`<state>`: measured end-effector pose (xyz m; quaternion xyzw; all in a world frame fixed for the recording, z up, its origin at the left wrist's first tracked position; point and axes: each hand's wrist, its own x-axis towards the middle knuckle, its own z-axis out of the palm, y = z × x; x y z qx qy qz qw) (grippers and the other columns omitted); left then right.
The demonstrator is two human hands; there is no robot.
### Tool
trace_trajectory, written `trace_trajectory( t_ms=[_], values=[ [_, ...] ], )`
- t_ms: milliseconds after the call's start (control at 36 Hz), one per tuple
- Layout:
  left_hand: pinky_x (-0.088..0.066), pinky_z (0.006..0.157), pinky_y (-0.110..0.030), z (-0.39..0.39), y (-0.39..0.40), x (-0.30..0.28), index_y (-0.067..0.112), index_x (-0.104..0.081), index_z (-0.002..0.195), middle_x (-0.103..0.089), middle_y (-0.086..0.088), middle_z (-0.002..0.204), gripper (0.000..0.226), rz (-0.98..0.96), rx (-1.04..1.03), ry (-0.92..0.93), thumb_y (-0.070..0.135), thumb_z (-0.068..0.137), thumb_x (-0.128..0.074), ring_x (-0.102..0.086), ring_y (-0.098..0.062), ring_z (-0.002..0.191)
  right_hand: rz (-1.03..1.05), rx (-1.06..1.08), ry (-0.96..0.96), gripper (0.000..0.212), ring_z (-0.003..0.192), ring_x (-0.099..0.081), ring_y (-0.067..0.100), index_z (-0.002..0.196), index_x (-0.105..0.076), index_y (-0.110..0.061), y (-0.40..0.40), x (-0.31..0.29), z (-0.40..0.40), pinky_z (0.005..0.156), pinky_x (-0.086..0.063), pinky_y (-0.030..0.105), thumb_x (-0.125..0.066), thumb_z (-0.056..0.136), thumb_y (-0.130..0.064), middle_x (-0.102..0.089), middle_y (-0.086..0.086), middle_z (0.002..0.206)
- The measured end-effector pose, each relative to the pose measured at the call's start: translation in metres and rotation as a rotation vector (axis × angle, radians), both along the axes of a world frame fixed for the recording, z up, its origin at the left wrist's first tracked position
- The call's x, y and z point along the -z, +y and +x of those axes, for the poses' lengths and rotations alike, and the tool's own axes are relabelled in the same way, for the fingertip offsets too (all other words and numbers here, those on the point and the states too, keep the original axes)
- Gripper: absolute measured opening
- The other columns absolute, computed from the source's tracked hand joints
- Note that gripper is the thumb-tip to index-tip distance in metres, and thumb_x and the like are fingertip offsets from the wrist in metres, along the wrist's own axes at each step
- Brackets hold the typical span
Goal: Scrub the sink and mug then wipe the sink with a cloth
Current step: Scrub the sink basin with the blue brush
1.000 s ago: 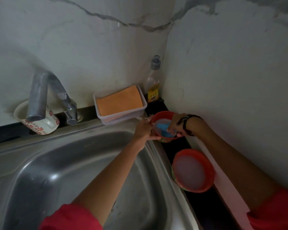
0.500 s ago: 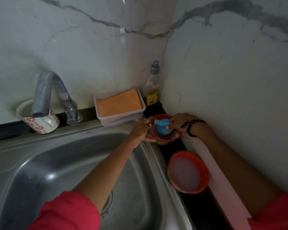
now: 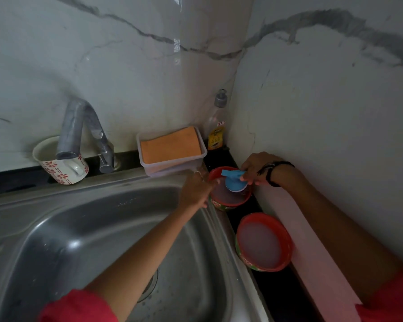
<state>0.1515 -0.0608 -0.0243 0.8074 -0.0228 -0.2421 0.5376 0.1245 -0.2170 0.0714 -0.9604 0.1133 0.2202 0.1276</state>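
Meanwhile, at the sink's [image 3: 63, 228] right rim, I see my right hand [image 3: 256, 167] pinching a blue scrubber [image 3: 234, 181] just above the open red tub [image 3: 229, 195] on the black counter [image 3: 272, 289], while my left hand [image 3: 194, 190] curls round that tub's near edge to steady it. A second red tub [image 3: 263, 242] sits nearer me on the same strip, just beside the first. The flowered mug [image 3: 62, 162] stands behind the sink under the grey tap [image 3: 84, 131], well apart from both hands. An orange cloth [image 3: 170, 145] lies folded in a clear tray [image 3: 172, 169] between tap and corner, with a soap bottle [image 3: 216, 126] standing in the corner itself.
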Motion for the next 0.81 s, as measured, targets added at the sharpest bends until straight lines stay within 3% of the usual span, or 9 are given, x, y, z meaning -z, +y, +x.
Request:
trace_trajectory(
  t_ms=[83,167,333,417,472,528,583,694,806],
  values=[
    [-0.058,0.054,-0.034,-0.010,-0.002,0.004,0.011,-0.047,0.099,-0.062,-0.011,0.080,0.017,-0.090,-0.012,0.150,0.005,0.087,-0.057,-0.060,-0.018,0.053,0.008,-0.004,0.008,0.029,0.052,-0.051,0.006,0.110,-0.067,-0.008,0.001,0.001,-0.001,0.058,-0.040,0.015,-0.061,0.088,-0.026,-0.068,0.006,0.085],
    [-0.057,0.050,-0.028,-0.003,-0.004,0.001,0.002,-0.051,0.115,-0.060,-0.016,0.104,0.033,-0.183,-0.033,0.177,-0.010,0.085,-0.047,-0.064,-0.026,0.076,0.006,-0.010,0.019,0.028,0.055,-0.052,0.008,0.110,-0.067,-0.009,0.001,0.002,-0.003,0.058,-0.040,0.016,-0.060,0.089,-0.026,-0.068,0.006,0.085],
    [-0.054,0.053,-0.024,0.018,-0.003,-0.006,-0.001,-0.058,0.114,-0.062,-0.023,0.101,0.026,-0.112,0.024,0.031,-0.001,0.089,-0.054,-0.065,-0.037,0.088,0.016,-0.019,0.037,0.036,0.059,-0.054,0.009,0.120,-0.062,-0.011,0.001,0.006,-0.005,0.058,-0.039,0.013,-0.064,0.087,-0.025,-0.070,0.010,0.105],
    [-0.048,0.059,-0.027,0.019,0.000,-0.006,-0.003,-0.061,0.114,-0.061,-0.017,0.088,0.026,-0.114,0.000,0.001,0.005,0.089,-0.056,-0.059,-0.021,0.070,-0.024,-0.054,0.085,0.041,0.080,-0.053,0.013,0.126,-0.057,-0.010,0.003,0.008,-0.004,0.059,-0.040,0.018,-0.063,0.087,-0.025,-0.065,0.010,0.117],
    [-0.048,0.052,-0.026,0.015,0.002,-0.003,0.004,-0.063,0.113,-0.062,-0.013,0.089,0.026,-0.086,-0.008,0.000,0.014,0.090,-0.059,-0.056,-0.015,0.059,-0.086,-0.086,0.127,0.042,0.091,-0.055,0.016,0.128,-0.056,-0.010,0.005,0.010,-0.003,0.067,-0.042,0.021,-0.060,0.089,-0.025,-0.062,0.010,0.121],
    [-0.051,0.045,-0.024,0.008,0.004,0.002,0.010,-0.059,0.121,-0.064,-0.013,0.107,0.031,-0.110,0.023,0.077,0.020,0.092,-0.057,-0.058,-0.013,0.047,-0.137,-0.115,0.174,0.041,0.095,-0.058,0.017,0.127,-0.056,-0.008,0.006,0.012,-0.003,0.072,-0.044,0.023,-0.059,0.090,-0.025,-0.064,0.011,0.118],
    [-0.054,0.046,-0.023,0.002,0.004,0.005,0.010,-0.052,0.129,-0.057,-0.015,0.125,0.036,-0.201,0.044,0.202,0.021,0.094,-0.053,-0.061,-0.014,0.042,-0.143,-0.140,0.225,0.039,0.087,-0.057,0.015,0.127,-0.057,-0.007,0.008,0.012,-0.002,0.060,-0.042,0.019,-0.058,0.091,-0.023,-0.066,0.011,0.115],
    [-0.058,0.056,-0.029,0.001,0.004,-0.003,0.007,-0.051,0.128,-0.052,-0.019,0.130,0.033,-0.298,0.056,0.289,0.016,0.097,-0.048,-0.068,-0.031,0.073,-0.105,-0.180,0.362,0.041,0.068,-0.056,0.012,0.128,-0.054,-0.001,0.010,0.012,0.010,0.053,-0.039,0.012,-0.056,0.093,-0.021,-0.069,0.013,0.107],
    [-0.055,0.062,-0.036,0.003,0.008,-0.006,0.006,-0.051,0.127,-0.051,-0.019,0.130,0.032,-0.297,0.064,0.293,0.014,0.097,-0.047,-0.059,-0.046,0.102,-0.052,-0.228,0.465,0.027,0.056,-0.051,0.005,0.114,-0.063,-0.006,0.010,0.005,0.019,0.060,-0.044,0.017,-0.055,0.093,-0.021,-0.057,-0.004,0.068]
  ],
)
